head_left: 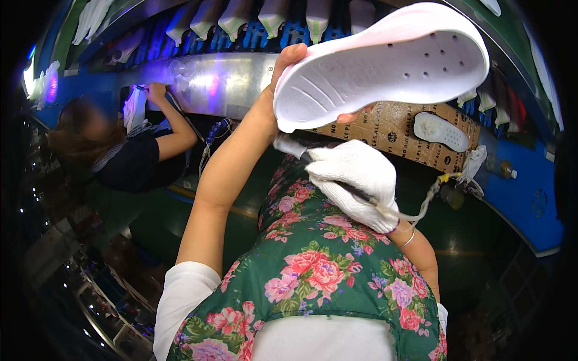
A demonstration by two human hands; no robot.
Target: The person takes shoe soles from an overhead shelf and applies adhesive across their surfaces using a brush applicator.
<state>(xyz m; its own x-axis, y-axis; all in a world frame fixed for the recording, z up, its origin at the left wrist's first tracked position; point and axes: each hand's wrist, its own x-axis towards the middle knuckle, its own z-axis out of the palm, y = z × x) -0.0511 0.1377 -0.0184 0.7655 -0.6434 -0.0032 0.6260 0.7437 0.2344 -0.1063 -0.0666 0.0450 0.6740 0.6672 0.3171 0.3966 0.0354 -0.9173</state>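
A large white shoe sole (373, 75), with ribs at its heel end and small holes toward the toe, is tilted up in front of me. My left hand (278, 90) is closed round its heel end, with fingertips also showing at its lower edge. Most of that grip is hidden behind the sole. Below it, my right hand (356, 180), in a white knit glove, is closed on a brush (289, 146). The bristle end points left, just under the heel and apart from it. A pale tube (415, 215) runs from the handle off to the right.
On the bench, a cardboard sheet (391, 133) bears a smaller white sole (441, 132). Beside it are a crumpled white cloth (474, 162) and a plastic bottle (503, 169). Several white shoe uppers (274, 18) line the back, behind a metal panel (223, 81). A co-worker (129, 150) works at left.
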